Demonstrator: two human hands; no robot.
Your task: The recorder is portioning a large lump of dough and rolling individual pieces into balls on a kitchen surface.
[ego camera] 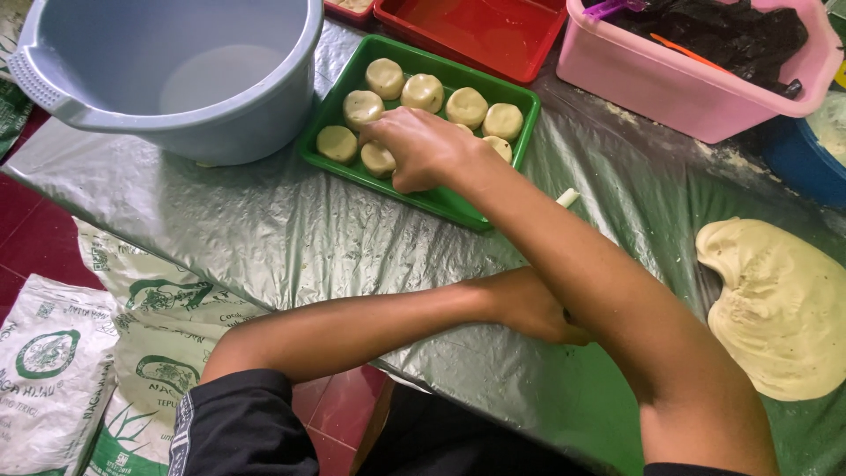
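At far left, white sacks (53, 370) with green printed emblems lie on the red floor, partly cut off by the frame edge. Above them a grey tub (176, 75) stands on the plastic-covered table (291, 229). The left hand (533, 308) rests on the table, half hidden behind the right forearm; whether its fingers grip anything cannot be told. The right hand (423, 148) reaches into the green tray (445, 204), fingers curled down onto the dough balls (421, 92), one likely beneath them, unseen. Further right sit a red tray (480, 31), a pink bin (670, 84) and a flattened dough sheet (780, 308), cut off.
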